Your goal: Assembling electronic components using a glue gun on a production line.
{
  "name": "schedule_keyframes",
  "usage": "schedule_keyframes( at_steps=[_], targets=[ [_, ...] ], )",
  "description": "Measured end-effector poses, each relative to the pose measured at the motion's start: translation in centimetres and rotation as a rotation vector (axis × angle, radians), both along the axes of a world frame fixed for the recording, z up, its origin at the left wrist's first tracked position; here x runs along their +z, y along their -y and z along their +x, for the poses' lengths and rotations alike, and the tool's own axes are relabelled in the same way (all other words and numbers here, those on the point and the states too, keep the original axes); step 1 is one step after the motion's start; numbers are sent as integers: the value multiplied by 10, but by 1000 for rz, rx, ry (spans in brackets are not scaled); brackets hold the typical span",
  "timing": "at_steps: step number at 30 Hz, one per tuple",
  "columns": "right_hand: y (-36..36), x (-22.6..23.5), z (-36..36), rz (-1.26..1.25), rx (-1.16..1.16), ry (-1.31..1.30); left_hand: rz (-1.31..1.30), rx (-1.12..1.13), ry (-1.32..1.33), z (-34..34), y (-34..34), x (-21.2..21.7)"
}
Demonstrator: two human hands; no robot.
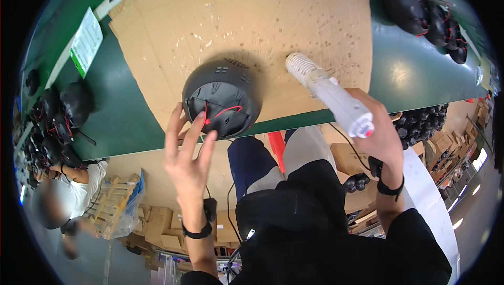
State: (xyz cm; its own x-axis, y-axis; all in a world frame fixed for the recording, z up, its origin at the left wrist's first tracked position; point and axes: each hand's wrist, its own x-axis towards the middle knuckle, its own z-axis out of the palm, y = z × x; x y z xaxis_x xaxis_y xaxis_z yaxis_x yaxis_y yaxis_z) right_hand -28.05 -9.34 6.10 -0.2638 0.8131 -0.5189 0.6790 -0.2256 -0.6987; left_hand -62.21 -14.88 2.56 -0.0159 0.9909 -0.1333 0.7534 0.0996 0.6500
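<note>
We look down on a long green worktop (126,112) with a big sheet of brown cardboard (252,28) laid across it. At the near edge of the cardboard sits a black dome-shaped housing (220,93), open side toward us, with red wires (226,112) crossing its inside. Our right hand (380,133) is wrapped around the handle of a white handheld tool (328,93); that grip is fully closed on it, and the ribbed nozzle points up over the cardboard, just right of the housing and apart from it. Our left hand (189,154) is spread open and holds nothing, its fingertips (201,118) reaching the near rim of the housing by the red wires; we cannot tell whether they touch it. More black housings with red wires are heaped at the far right (425,17) and along the left end (58,122) of the worktop. A green-and-white paper sheet (86,41) lies at the left.
</note>
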Motion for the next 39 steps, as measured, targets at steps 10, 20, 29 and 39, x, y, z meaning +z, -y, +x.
schedule_keyframes(
  at_steps=[10, 20, 29, 39],
  targets=[
    [34, 13, 21, 244, 180, 122, 187, -143, 152, -36, -60, -3],
    [-4, 21, -83, 224, 388, -128, -17, -146, 425, -45, -85, -25],
    [0, 32, -102, 255, 493, 34, 84, -140, 548, -50, -76, -34],
    [3, 38, -102, 213, 499, 94, 94, -145, 561, -49, -75, -36]
  ],
)
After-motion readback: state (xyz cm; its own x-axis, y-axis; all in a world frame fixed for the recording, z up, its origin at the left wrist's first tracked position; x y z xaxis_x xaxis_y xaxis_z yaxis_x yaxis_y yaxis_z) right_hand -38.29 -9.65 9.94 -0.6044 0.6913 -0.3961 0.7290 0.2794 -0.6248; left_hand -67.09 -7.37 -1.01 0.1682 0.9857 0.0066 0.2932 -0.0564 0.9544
